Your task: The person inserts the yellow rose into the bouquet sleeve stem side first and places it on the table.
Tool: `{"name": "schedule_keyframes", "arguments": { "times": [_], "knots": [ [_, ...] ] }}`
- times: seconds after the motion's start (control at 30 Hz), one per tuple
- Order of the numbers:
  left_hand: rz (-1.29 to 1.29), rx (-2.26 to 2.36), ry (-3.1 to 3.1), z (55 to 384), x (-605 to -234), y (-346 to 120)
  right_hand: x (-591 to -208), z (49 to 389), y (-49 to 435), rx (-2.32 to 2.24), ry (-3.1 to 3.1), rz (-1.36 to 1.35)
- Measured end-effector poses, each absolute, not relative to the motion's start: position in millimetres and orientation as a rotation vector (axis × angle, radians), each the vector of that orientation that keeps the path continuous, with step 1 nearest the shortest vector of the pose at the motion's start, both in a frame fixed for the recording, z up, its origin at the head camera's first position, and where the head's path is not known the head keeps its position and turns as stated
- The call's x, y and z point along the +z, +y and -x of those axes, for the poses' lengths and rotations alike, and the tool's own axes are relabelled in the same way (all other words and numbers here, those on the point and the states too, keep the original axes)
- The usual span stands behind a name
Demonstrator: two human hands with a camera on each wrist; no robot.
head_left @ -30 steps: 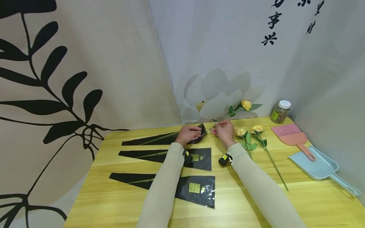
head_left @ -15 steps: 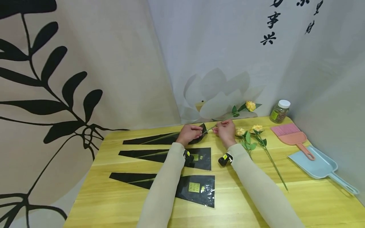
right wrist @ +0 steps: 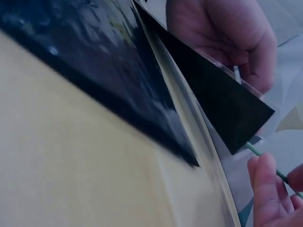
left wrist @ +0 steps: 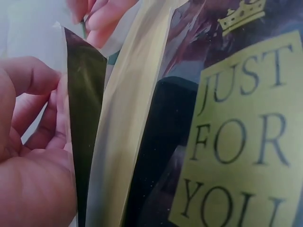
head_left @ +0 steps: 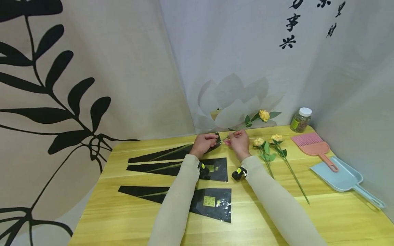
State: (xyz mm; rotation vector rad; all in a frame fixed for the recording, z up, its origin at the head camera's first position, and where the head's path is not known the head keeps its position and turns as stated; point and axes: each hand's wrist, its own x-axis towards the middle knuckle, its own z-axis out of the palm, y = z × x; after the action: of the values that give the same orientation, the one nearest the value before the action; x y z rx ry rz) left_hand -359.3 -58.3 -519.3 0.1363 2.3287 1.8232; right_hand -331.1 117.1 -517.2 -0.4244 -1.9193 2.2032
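At the table's back edge my left hand pinches the wide end of the farthest black flower sleeve. My right hand pinches the stem of a yellow rose, whose bloom points up and right. The stem's lower end is at the sleeve's mouth; the right wrist view shows the green stem passing behind a black flap. How deep it reaches is hidden. Two more black sleeves, the middle one and the nearest one, lie flat under my left forearm.
Two yellow roses lie right of my right hand. Farther right are a pink brush and a light blue dustpan, the brush handle over the pan. A white-lidded jar stands at the back right corner. Curtains hang behind the table.
My right hand and the rose have shifted slightly left, toward the sleeve. The farthest sleeve's narrow end has swung down and left, closer to the middle sleeve. My left hand has barely moved.
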Motion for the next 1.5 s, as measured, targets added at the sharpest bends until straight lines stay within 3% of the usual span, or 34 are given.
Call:
{"name": "schedule_keyframes", "arguments": {
  "times": [0.77, 1.5],
  "knots": [
    [-0.196, 1.917, 2.365, 362.2, -522.8, -50.7, -520.4, 323.3, 101.7, 2.200, -2.070, 0.353],
    [-0.174, 1.911, 2.353, 364.6, -523.8, -47.6, -519.2, 320.4, 123.1, 2.215, -1.951, 0.330]
  ]
}}
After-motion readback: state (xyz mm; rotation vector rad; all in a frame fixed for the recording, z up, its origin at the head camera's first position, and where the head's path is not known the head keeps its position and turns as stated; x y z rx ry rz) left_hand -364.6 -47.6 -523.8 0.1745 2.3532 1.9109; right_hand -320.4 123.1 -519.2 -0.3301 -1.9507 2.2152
